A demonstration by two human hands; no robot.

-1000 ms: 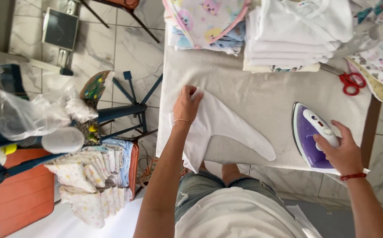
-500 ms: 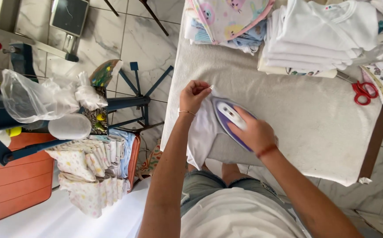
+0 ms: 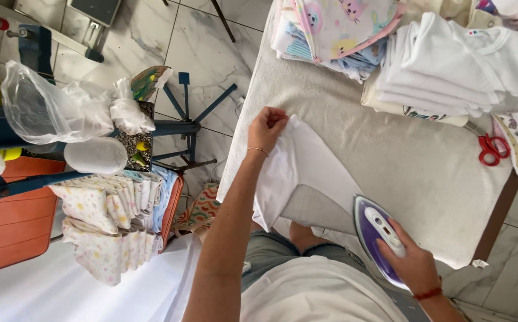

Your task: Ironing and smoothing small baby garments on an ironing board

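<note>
Above a marble floor, on our padded ironing table (image 3: 390, 137), a white garment (image 3: 306, 167) lies near the front left edge. Our left hand (image 3: 266, 128) pinches its top corner; our right hand (image 3: 411, 262) grips a purple iron (image 3: 373, 229) just beside it. Folded white clothes (image 3: 455, 65) and red scissors (image 3: 492, 149) sit beyond.

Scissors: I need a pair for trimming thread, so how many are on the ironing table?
1: red-handled scissors at the table's far right, beside the white folded stack. More may hide under fabric.
</note>
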